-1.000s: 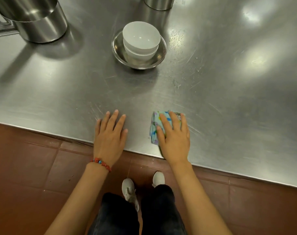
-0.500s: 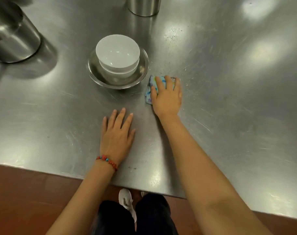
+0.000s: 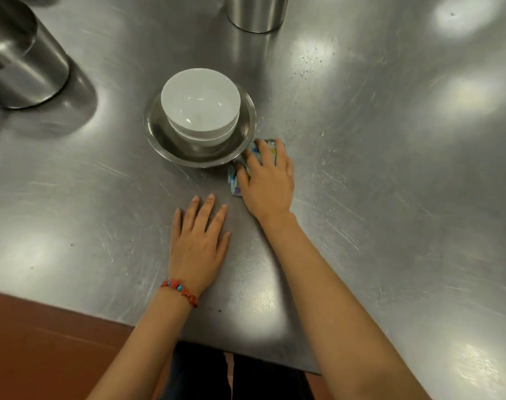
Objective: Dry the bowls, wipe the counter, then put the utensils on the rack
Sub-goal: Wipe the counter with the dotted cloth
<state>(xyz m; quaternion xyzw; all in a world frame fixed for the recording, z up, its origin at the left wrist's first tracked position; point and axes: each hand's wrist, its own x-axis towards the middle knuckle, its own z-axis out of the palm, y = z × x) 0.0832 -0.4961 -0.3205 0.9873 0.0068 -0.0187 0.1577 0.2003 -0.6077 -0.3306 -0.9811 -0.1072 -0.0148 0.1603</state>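
Observation:
Two white bowls (image 3: 200, 102) sit stacked inside a shallow steel dish (image 3: 159, 140) in the middle of the steel counter (image 3: 390, 168). My right hand (image 3: 267, 180) presses flat on a folded, multicoloured cloth (image 3: 234, 180) right beside the dish's near right rim; most of the cloth is hidden under the palm. My left hand (image 3: 198, 246), with a red bead bracelet at the wrist, lies flat on the counter with fingers spread and holds nothing. It rests nearer the front edge, just left of the right hand.
A large steel pot (image 3: 21, 59) stands at the far left, and a steel cylinder (image 3: 256, 13) at the top centre. Small water specks dot the counter to the right of the dish. Red-brown floor tiles (image 3: 44, 342) lie below the counter's front edge.
My right hand has pushed the cloth from the front edge away across the counter up to the dish's rim. My left hand stays flat on the counter.

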